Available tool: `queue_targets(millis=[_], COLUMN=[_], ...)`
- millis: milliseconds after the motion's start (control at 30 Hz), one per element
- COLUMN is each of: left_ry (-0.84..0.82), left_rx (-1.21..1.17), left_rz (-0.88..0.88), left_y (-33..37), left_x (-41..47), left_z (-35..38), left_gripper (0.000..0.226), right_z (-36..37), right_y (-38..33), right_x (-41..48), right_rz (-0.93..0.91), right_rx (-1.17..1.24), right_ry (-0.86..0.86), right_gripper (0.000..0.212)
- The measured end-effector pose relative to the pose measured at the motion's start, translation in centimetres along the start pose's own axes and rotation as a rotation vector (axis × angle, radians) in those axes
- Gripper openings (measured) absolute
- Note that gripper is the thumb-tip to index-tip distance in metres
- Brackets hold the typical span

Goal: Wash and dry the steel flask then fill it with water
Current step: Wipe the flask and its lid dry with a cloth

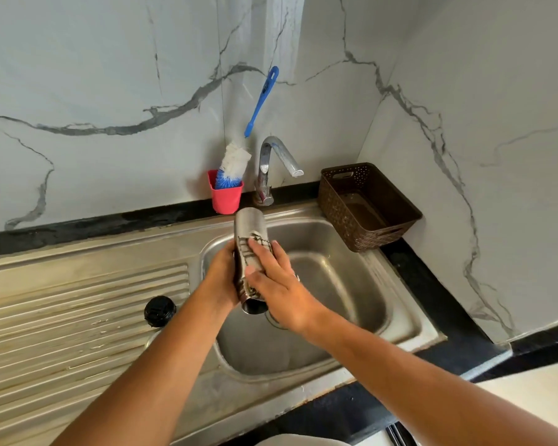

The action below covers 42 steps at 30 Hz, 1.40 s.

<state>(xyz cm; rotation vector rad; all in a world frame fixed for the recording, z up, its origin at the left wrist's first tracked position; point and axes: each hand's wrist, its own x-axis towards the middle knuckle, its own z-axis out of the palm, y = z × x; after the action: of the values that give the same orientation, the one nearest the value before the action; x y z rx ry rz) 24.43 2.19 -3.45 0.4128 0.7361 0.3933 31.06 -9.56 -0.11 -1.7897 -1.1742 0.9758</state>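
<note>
Over the basin at the centre of the frame, a cylindrical brushed-steel flask [248,226] is held tilted, its closed base pointing up toward the tap and its open, dark mouth toward the lower edge of the frame. The left hand [221,275] grips the flask from the left side, its fingers curled round behind the smooth metal body. The right hand [281,284] lies over the flask's right side, fingers and thumb curved round it and clamping a thin pale cloth with a dark checked pattern [260,241] against the steel.

Below them is the rounded rectangular stainless-steel sink [335,252], its walls dull and streaked. Left of the basin, the ribbed steel drainboard [78,300] carries a round black ridged plastic cap [159,311] near its right end.

At the back edge, above the flask, a curved chrome tap [271,162] rises and bends to the right. Just left of it stands a red plastic cup [226,197] holding a bottle brush with blue and white bristles and a long blue handle [236,162], which leans against the white marble-patterned wall [110,75] with grey veins. Right of the tap, a brown perforated plastic basket [335,204] with a woven-look wall sits on the glossy black stone table [448,300] in the corner.
</note>
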Motion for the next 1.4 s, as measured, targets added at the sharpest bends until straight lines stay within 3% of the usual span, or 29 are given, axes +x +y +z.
queue_targets(millis=[200,300,400,633,733,833,900,1067,1267,1333,1400], left_ry=[-0.139,-0.069,0.027,-0.112,-0.048,-0.002,-0.056,-0.124,-0.014,-0.045,-0.069], left_rx=[0.059,0.024,0.023,0.044,0.053,0.049,0.037,0.132,0.166,0.153,0.184], left_rz=[0.018,-0.007,-0.001,-0.023,-0.004,0.009,0.0,0.031,0.03,-0.006,-0.033], left_y=[-1.8,-0.7,0.2,-1.9,-0.4,0.1,-0.5,-1.8,-0.1,-0.9,-1.9], left_x=[-1.8,-0.7,0.7,-2.5,-0.9,-0.4,-1.1,-2.5,-1.0,-1.7,-2.5], left_z=[2.4,1.6,-0.3,2.7,1.5,0.4,1.0,3.0,0.7,1.2,2.1], left_gripper=[0.056,0.055,0.059,0.055,0.058,0.064,0.059,0.059,0.064,0.066,0.066], right_z=[-4.8,-3.4,-0.4,-4.3,-2.7,-0.1,-0.7,-4.7,0.1,-0.7,-2.7], right_y=[-1.6,-1.3,-0.8,-2.0,-1.4,-0.8,-0.6,-1.4,0.5,0.7,-0.1], right_x=[5.6,3.4,-0.2,4.7,2.7,-0.4,0.9,5.2,-0.5,1.1,3.6], right_rz=[0.103,0.096,0.044,0.145,0.135,0.019,-0.036,0.075,-0.012,-0.064,-0.002], right_rx=[0.129,0.172,0.022,0.119,0.156,-0.049,-0.106,0.132,-0.101,-0.121,-0.051], right_ry=[0.232,0.146,-0.015,0.215,0.148,0.002,0.071,0.256,0.048,0.146,0.272], right_gripper=[0.053,0.056,0.056,0.057,0.058,0.057,0.058,0.055,0.057,0.056,0.055])
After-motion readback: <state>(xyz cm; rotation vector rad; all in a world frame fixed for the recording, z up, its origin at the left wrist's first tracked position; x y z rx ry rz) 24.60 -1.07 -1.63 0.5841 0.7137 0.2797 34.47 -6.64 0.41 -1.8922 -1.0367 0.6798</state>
